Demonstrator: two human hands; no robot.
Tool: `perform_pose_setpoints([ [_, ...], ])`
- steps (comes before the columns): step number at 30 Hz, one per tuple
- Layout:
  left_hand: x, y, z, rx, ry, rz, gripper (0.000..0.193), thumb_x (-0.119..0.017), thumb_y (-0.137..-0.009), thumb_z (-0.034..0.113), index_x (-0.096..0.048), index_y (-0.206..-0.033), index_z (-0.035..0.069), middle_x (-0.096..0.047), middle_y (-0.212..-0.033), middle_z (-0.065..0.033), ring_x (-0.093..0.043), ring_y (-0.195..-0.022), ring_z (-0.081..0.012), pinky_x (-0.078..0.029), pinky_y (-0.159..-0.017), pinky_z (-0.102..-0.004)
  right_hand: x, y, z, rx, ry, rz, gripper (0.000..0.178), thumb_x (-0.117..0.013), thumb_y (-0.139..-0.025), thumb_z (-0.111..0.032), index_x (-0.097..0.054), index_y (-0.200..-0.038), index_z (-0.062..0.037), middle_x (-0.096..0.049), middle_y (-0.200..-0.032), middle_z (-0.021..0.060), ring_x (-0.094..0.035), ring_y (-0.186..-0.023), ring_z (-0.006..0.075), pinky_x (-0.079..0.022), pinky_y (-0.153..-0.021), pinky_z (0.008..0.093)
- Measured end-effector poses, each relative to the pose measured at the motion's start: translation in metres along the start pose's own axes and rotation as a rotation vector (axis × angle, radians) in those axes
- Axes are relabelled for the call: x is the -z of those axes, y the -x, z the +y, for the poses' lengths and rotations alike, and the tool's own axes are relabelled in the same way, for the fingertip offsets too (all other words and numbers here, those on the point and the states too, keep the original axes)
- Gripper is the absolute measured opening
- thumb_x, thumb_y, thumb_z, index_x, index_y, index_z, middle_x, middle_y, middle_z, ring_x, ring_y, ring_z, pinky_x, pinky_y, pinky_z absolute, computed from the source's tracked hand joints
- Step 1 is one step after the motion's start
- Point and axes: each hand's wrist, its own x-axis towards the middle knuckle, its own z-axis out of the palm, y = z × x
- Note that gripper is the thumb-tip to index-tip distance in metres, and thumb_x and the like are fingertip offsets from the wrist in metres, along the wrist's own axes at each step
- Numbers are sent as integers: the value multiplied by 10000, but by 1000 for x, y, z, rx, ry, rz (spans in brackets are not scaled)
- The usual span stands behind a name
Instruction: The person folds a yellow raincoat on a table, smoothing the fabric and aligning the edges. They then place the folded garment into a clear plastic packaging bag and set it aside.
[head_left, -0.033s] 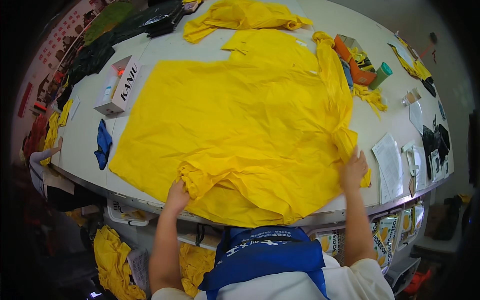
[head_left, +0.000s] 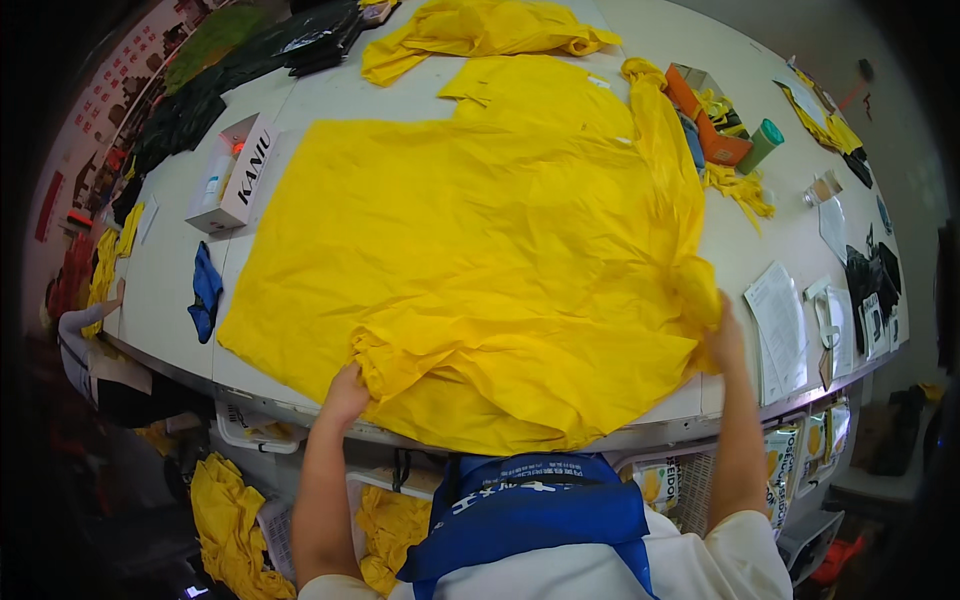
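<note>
On apron (head_left: 540,525), white lettering (head_left: 500,487); left hand (head_left: 347,393) pinches yellow fabric (head_left: 450,240); right hand (head_left: 725,342), grip unclear.

Crinkled, faintly glossy yellow cloth (head_left: 450,220) over smooth matt tabletop (head_left: 160,280)

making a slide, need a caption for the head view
Left hand holding a gathered part of yellow fabric spread over a white table, right hand at the fabric's right edge.

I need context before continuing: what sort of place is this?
Probably a garment workshop: a large yellow cloth is spread over a wide white table, a yellow heap sits below it, and papers lie at right.
</note>
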Motion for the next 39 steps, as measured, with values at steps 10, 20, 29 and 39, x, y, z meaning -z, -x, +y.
perform_pose_setpoints([
  [10, -1, 0, 6, 122, 180, -74, 479, -621, -829, 55, -484, -1286, 6, -563, -1247, -83, -526, -1122, -178, -411, -940, -287, -72, 113, -61, 311, -608, -10, 388, -639, -848, -305, -541, -1049, 12, -556, -1014, 207, -540, -908, 379, -417, -871, 460],
  [20, 110, -17, -71, -119, -429, 409, 134, -543, -845, 69, -659, -898, 29, -633, -750, -88, -622, -791, -248, -491, -748, -349, -54, 164, -180, 611, 57, -277, 982, -666, -607, -683, -370, -1414, -208, -176, -1515, 182, -70, -1378, 480, -22, -1016, 704],
  [29, 24, -58, 2, 197, -640, 60, 486, -640, -811, 431, -617, -1087, 32, -637, -1039, -158, -614, -961, -307, -497, -814, -428, -50, 171, -182, 637, 301, -348, 952, -477, -698, -767, -342, -1433, -177, -159, -1532, 160, -76, -1389, 457, -50, -1025, 690],
  [39, 101, -55, -40, 230, 326, -36, 470, -553, -922, 315, -512, -1289, 25, -552, -1266, -142, -516, -1155, -232, -399, -963, -314, -104, 143, -131, 309, 163, -126, 626, -393, -923, -513, -277, -1459, -211, -231, -1510, 123, -286, -1339, 345, -278, -1021, 534],
])
